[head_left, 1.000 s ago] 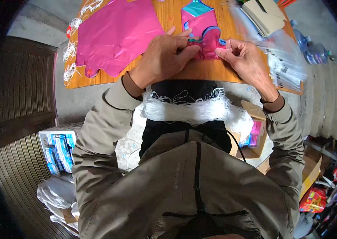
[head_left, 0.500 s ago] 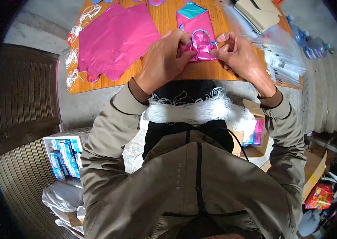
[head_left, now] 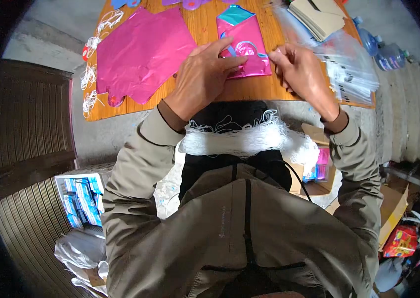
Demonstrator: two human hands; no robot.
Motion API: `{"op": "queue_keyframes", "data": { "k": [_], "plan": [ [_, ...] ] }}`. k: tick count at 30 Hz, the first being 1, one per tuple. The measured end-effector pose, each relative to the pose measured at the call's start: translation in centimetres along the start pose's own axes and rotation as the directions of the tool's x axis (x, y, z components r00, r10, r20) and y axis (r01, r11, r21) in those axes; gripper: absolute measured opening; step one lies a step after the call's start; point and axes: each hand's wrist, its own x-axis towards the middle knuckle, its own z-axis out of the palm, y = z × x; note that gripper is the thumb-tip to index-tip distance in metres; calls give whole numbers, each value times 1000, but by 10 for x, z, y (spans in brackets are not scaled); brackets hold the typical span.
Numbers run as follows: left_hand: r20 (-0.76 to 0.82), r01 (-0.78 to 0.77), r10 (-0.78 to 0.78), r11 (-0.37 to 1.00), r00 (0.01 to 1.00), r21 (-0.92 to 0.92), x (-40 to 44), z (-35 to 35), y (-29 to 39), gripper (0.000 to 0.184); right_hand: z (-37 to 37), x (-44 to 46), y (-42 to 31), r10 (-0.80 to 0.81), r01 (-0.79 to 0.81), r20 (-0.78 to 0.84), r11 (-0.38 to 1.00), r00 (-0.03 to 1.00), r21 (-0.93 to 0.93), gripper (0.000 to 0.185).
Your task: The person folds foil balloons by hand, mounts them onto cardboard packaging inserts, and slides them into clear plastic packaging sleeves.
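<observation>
In the head view, the folded pink film [head_left: 253, 37] lies flat on the wooden surface [head_left: 252, 89] in front of the person, between the two hands, its turquoise corner pointing away. The left hand [head_left: 206, 74] has a wide grip, fingers spread over the film's left side and near part. The right hand [head_left: 300, 70] is at its right edge, fingers curled; whether that grip pinches the edge or stands just beside it, I cannot tell. The shiny film looks very light, thin, limp and rather slippery, likely to crease easily and lift at its folds. It seems best steadied with flat fingers and taken by its folded side edges, several layers together.
</observation>
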Motion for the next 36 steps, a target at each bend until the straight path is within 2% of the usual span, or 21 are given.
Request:
{"op": "queue_keyframes", "data": {
  "k": [1,2,3,6,7,10,11,13,14,15,18,20,21,24,25,28,30,33,34,35,36],
  "plan": [
    [0,-2,2,1000,1000,14,0,0,0,35,2,-3,7,-235,212,-121,962,964,-173,16],
    [-7,-6,6,1000,1000,27,0,0,0,35,5,-6,21,-471,384,-192,849,861,-362,14],
    [-13,-9,9,999,1000,40,0,0,1,34,7,-10,25,-684,498,-205,674,700,-546,16],
    [-49,-47,50,998,998,50,-2,5,-3,35,13,-23,31,-810,666,59,436,584,-606,35],
    [-63,-67,70,996,996,50,-2,7,-5,36,17,-28,36,-733,676,162,487,661,-553,49],
    [-45,-105,107,994,993,36,0,4,-4,37,16,-31,32,-695,658,165,538,700,-526,49],
    [-17,-99,101,992,995,76,-1,2,-1,36,13,-29,28,-727,668,166,482,666,-566,46],
    [25,-90,87,982,996,165,2,-2,2,37,-6,-10,24,-686,680,176,589,707,-437,40],
    [22,-93,90,984,996,151,2,-2,0,37,-13,-2,19,-656,673,188,645,731,-363,37],
    [23,-99,97,986,995,133,2,-2,-1,37,-15,4,-3,-262,280,109,935,959,-216,33],
    [-8,-139,141,986,990,92,3,1,-8,38,-5,71,18,-570,504,-163,804,805,-316,39],
    [-18,-159,161,985,987,71,3,2,-13,38,1,110,25,-494,465,-152,864,856,-192,41],
    [-14,-159,160,986,987,57,4,3,-15,38,3,126,24,-456,440,-140,889,879,-130,42],
    [-4,-187,188,980,982,75,6,1,-17,38,4,153,15,-376,379,57,924,925,-58,39],
    [-3,-201,202,975,979,90,8,0,-17,38,7,156,14,-412,412,32,911,911,-5,39],
    [19,-204,203,978,979,33,11,-2,-20,41,-6,164,8,-254,280,298,959,920,-51,44],
    [41,-212,210,976,977,49,12,-2,-23,41,-2,163,12,-269,289,295,957,917,-29,43],
    [52,-214,210,972,976,95,10,-1,-22,41,3,166,18,-380,371,338,924,861,94,23],
    [50,-213,209,970,977,116,11,-1,-22,40,1,162,18,-412,415,349,907,842,69,18],
    [44,-214,210,971,977,108,12,-2,-22,39,0,157,18,-441,457,362,888,821,46,20],
    [39,-213,210,972,977,99,11,-2,-22,38,1,149,15,-447,438,352,892,822,111,20]
  ]
}}
